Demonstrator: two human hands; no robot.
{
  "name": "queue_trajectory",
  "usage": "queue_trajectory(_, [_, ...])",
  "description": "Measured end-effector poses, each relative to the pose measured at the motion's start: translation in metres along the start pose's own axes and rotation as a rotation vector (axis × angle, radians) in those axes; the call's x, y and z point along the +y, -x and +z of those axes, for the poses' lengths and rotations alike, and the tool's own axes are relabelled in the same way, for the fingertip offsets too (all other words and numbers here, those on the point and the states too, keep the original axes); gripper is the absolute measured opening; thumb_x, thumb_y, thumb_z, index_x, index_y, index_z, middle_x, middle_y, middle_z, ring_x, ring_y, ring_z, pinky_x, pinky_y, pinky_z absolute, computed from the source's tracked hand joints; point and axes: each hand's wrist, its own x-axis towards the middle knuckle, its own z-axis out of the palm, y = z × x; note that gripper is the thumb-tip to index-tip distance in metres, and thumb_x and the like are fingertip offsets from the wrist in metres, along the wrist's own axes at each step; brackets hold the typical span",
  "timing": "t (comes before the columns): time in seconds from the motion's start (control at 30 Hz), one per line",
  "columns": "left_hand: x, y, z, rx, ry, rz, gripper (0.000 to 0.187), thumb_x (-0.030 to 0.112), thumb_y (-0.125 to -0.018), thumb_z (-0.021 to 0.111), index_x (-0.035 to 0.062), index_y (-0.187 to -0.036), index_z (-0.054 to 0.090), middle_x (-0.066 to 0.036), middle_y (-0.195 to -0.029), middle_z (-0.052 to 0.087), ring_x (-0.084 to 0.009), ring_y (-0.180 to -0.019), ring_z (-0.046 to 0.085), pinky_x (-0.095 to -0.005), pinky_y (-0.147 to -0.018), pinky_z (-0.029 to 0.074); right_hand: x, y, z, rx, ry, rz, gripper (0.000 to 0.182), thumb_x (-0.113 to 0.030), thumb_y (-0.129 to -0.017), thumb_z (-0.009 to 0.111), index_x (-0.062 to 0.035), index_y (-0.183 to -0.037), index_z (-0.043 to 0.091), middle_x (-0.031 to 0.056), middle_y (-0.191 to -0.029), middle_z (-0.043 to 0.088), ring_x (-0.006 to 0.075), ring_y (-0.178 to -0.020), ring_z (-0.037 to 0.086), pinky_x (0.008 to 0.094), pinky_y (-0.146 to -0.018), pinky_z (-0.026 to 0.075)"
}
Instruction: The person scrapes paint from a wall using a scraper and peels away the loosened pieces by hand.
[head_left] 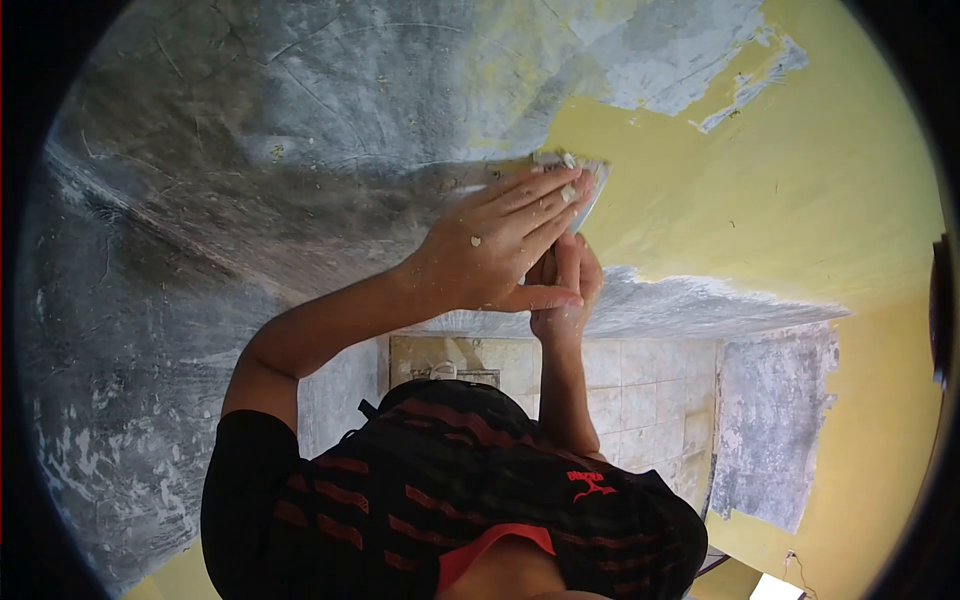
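Note:
My left hand (pixel 510 235) lies stretched out over the blade of a scraper (pixel 592 200), its back facing me and its thumb across my right hand. Below it, my right hand (pixel 575 290) is closed round the scraper's handle, which is mostly hidden. The blade rests against the wall where yellow paint (pixel 680 200) meets the bare grey surface (pixel 370 100). Small paint flakes stick to my left hand and lie near the blade's edge.
Pale tiles (pixel 640 380) show below, beyond my body. A grey patch (pixel 770 420) with ragged edges is on the yellow wall at the right. A dark object (pixel 940 310) is at the far right edge. A thin wire (pixel 795 565) shows at the lower right.

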Motion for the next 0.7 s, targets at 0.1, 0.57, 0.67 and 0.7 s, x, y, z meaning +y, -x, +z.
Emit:
queue_trajectory(0.1, [-0.003,-0.022,-0.017,0.016,-0.085,0.025,0.091,0.066,-0.095,0.071,-0.0077,-0.148,0.062,-0.02,-0.158,0.06,-0.0322,-0.152,0.052,-0.0476,-0.128,0.039,-0.022,-0.012,0.016,-0.015,-0.072,-0.043,0.036,-0.026,-0.117,0.056,-0.0063,-0.087,0.064,-0.0041,-0.063,0.049,0.0042,-0.053,0.042,0.0241,-0.046,0.029])
queue_trajectory(0.57, [-0.003,-0.013,-0.022,-0.056,-0.068,0.05,0.093,0.071,-0.097,0.066,-0.008,-0.146,0.064,-0.018,-0.153,0.064,-0.03,-0.15,0.055,-0.0463,-0.125,0.043,-0.031,0.011,0.008,-0.071,-0.018,0.12,0.041,-0.032,-0.117,0.056,-0.0046,-0.089,0.064,-0.0056,-0.057,0.047,0.0037,-0.046,0.039,0.0242,-0.043,0.026])
queue_trajectory(0.67, [-0.003,-0.011,-0.021,-0.066,-0.077,0.065,0.095,0.073,-0.096,0.065,-0.0082,-0.146,0.064,-0.018,-0.153,0.064,-0.0297,-0.151,0.054,-0.0468,-0.126,0.042,-0.021,0.008,0.006,-0.066,0.008,0.061,0.041,-0.032,-0.117,0.056,-0.0043,-0.089,0.065,-0.0049,-0.057,0.048,0.004,-0.046,0.04,0.0243,-0.044,0.026])
queue_trajectory(0.7, [-0.003,-0.011,-0.02,-0.072,-0.086,0.057,0.095,0.073,-0.096,0.065,-0.0085,-0.145,0.064,-0.018,-0.154,0.063,-0.0297,-0.151,0.053,-0.0473,-0.126,0.041,-0.017,0.005,0.005,-0.071,0.015,0.042,0.041,-0.032,-0.117,0.056,-0.0043,-0.089,0.064,-0.0045,-0.058,0.048,0.0041,-0.047,0.041,0.0245,-0.044,0.027])
